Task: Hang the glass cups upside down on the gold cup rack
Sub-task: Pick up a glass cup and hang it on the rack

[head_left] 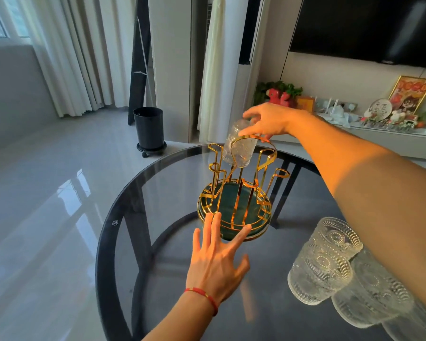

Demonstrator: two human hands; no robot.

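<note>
The gold cup rack [234,210] with a dark green round base stands in the middle of the round glass table [133,193]. My right hand [268,121] grips an embossed glass cup [239,146] by its bottom, mouth down and slightly tilted, at the rack's far prongs behind the arched handle. My left hand [217,257] is spread flat, fingertips touching the near rim of the rack's base. Several more embossed glass cups [327,262] stand upright at the table's near right, partly under my right forearm.
A black bin [149,129] on a wheeled stand sits on the floor beyond the table. A low cabinet with ornaments [379,114] runs along the right wall under a dark screen. Curtains hang at the back left.
</note>
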